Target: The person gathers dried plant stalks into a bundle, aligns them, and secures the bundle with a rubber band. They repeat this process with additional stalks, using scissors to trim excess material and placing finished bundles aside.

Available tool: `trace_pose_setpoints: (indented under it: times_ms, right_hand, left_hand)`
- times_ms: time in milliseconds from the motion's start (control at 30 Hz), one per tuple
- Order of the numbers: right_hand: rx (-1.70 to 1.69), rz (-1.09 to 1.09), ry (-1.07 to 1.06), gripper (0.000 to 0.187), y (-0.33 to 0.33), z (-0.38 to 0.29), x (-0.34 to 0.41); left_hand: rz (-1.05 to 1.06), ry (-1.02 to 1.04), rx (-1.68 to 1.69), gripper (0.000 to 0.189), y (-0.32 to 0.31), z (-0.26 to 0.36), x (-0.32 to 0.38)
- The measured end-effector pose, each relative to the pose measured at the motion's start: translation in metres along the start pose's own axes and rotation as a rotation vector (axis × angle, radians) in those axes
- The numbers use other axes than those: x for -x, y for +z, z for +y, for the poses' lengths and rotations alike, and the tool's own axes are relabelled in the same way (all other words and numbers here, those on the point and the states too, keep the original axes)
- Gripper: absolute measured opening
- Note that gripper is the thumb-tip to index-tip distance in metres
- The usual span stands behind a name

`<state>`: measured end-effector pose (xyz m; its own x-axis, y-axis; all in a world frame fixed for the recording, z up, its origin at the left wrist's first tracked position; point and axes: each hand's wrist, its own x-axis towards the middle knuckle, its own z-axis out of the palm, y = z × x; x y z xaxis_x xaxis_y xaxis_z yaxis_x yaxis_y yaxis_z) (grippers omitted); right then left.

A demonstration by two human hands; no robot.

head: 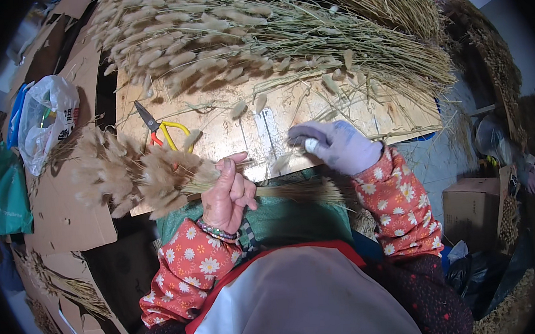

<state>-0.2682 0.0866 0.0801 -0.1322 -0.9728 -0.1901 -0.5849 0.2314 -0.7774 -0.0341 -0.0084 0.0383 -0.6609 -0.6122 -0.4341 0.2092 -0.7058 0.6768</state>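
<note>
My bare left hand (230, 193) is closed around the stems of a bunch of dried bunny-tail grass (150, 176); its fluffy heads point left and its stems run right over my lap. My right hand (339, 145), in a pale work glove, is above the near edge of the wooden board (209, 148). Its fingers are curled, and a stem with a grass head (281, 163) lies just left of them; whether they grip it I cannot tell. Scissors with red and yellow handles (158, 126) lie on the board beyond the bunch.
A large heap of bunny-tail grass (285, 33) covers the board's far side. Loose heads and stems are scattered before it. At the left are cardboard (70, 206), a white plastic bag (49, 120) and a green bag (9, 192). A cardboard box (471, 207) stands on the right.
</note>
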Motion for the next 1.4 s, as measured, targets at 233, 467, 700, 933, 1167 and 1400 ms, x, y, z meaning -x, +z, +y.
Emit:
trace_pose_setpoints:
  times_ms: [233,467,700,933,1167,1400]
  right_hand:
    - [-0.264,-0.055,0.046,0.029,-0.027,0.011,0.007]
    - [-0.575,0.311,0.175,0.026,-0.058,0.009,0.019]
    - [0.087,0.295,0.262,0.023,-0.027,0.014,-0.003]
    - [-0.380,0.157,0.119,0.033,-0.013,0.006,-0.007]
    - [-0.548,0.613,0.120,0.031,-0.028,-0.003,-0.005]
    - [-0.159,1.027,0.072,0.027,-0.073,0.039,-0.010]
  left_hand:
    - [0.095,-0.033,0.043,0.046,-0.001,0.000,-0.003]
    - [0.109,0.017,0.036,0.051,-0.005,-0.001,-0.004]
    - [0.099,0.019,0.059,0.049,-0.005,-0.001,-0.003]
    - [-0.008,-0.009,-0.051,0.049,0.003,-0.003,0.003]
    - [0.091,0.014,0.041,0.047,-0.009,0.000,-0.005]
    - [0.086,0.040,0.030,0.049,-0.012,0.000,-0.004]
